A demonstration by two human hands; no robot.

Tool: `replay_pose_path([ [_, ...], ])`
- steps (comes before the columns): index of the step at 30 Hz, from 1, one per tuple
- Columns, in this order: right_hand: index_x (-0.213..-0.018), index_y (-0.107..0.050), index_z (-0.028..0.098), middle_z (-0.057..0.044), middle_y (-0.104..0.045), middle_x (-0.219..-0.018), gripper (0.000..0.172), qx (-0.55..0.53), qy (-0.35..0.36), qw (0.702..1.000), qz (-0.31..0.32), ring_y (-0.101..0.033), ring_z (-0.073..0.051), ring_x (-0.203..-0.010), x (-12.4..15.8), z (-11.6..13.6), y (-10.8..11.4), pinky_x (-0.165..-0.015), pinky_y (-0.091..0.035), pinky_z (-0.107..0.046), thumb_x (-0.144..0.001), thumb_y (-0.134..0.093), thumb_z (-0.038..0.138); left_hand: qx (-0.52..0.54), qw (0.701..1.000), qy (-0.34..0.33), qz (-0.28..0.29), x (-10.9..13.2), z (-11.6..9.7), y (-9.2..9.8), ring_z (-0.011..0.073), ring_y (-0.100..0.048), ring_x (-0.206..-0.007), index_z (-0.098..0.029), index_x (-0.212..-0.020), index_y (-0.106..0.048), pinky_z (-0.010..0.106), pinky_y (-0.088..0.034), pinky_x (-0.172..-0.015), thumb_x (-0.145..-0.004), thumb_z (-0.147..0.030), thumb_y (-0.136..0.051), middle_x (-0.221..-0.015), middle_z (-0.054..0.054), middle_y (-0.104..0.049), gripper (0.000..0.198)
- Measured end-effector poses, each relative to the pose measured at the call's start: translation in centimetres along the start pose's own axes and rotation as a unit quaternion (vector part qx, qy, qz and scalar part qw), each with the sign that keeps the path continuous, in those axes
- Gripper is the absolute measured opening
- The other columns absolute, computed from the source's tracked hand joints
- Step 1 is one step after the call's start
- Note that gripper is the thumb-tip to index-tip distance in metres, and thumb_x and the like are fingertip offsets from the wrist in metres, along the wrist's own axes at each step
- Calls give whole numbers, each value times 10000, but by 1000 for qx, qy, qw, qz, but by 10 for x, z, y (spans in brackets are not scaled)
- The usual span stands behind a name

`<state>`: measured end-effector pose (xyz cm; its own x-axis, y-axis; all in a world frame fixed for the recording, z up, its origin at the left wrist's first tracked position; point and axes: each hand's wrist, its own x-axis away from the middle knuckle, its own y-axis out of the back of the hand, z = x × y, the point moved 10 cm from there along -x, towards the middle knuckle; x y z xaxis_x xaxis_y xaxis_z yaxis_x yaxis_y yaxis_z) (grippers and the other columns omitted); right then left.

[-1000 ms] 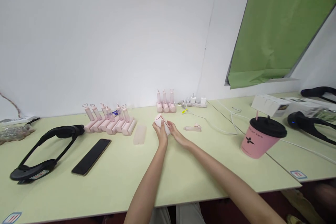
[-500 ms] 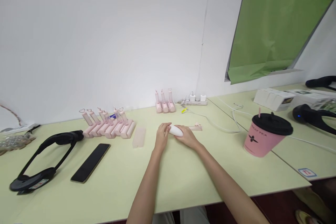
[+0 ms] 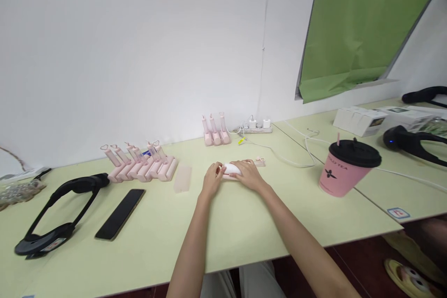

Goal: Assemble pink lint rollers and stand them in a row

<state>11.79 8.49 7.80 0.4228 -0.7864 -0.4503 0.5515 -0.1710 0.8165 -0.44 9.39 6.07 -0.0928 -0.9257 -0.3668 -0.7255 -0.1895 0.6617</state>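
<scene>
A white, rounded, oblong object [image 3: 231,169] lies between my two hands, low over the table or resting on it; a pale pink edge shows beneath it. My left hand [image 3: 212,179] grips its left end with bent fingers. From the right, my right hand [image 3: 250,175] wraps over the other end and hides it. Just beyond the right hand is a small clear-and-pink part [image 3: 260,161], partly covered by the fingers. To the left of my left hand lies a flat, pale pink translucent rectangle [image 3: 183,179].
Several pink devices with clear tubes [image 3: 142,167] stand at the left; three similar ones [image 3: 216,137] are by the wall. A phone [image 3: 120,214], black headset [image 3: 63,214], power strip [image 3: 256,129], white cable [image 3: 291,163] and pink lidded cup [image 3: 344,172] surround the work area.
The white object has turned nearer to level, and a pink edge now shows under it. Both hands still hold it. The whole view has shifted slightly.
</scene>
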Motion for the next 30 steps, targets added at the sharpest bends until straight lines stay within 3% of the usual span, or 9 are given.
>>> replay_pose_path([
  [6,-1037,-573,250,-44,-652,-978,379,2,-16,1000,19,-562,-180,-908,1,-1,-5,-879,-270,-357,-887,-279,436,72,997,19,27,0,7,-9,100,-371,-570,-189,-663,-455,217,-295,-549,-812,-485,-343,-581,-45,-398,350],
  [10,-946,-621,187,-100,-672,-788,452,72,-79,994,24,-593,-190,-778,0,-16,-11,-777,-319,-331,-914,-200,351,151,988,18,22,0,4,-19,84,-302,-543,-179,-612,-394,208,-259,-527,-789,-489,-395,-547,-57,-300,357],
  [14,-812,-653,132,-154,-660,-763,461,108,-157,982,12,-597,-216,-731,-1,-35,-11,-679,-339,-315,-899,-234,304,182,983,13,4,1,-5,-23,75,-255,-524,-175,-578,-365,205,-226,-507,-766,-478,-443,-536,-61,-240,365],
  [18,-733,-649,143,-135,-661,-778,487,94,-213,972,-12,-596,-208,-735,2,-50,-7,-639,-336,-297,-898,-213,280,174,985,4,13,4,-16,-26,66,-201,-501,-175,-558,-348,206,-175,-481,-704,-474,-530,-514,-69,-206,379],
  [24,-697,-647,161,-76,-663,-719,483,53,-197,978,-50,-580,-161,-715,6,-51,-1,-653,-328,-258,-898,-221,268,140,990,-6,22,6,-27,-23,55,-187,-508,-174,-553,-312,202,-150,-481,-595,-449,-635,-531,-76,-206,427],
  [30,-618,-635,165,-69,-664,-722,448,-82,-219,968,-92,-559,-164,-749,1,-62,0,-698,-330,-251,-866,-270,242,181,983,-6,9,9,-41,-18,54,-188,-519,-177,-574,-290,196,-155,-479,-617,-409,-624,-555,-74,-201,408],
])
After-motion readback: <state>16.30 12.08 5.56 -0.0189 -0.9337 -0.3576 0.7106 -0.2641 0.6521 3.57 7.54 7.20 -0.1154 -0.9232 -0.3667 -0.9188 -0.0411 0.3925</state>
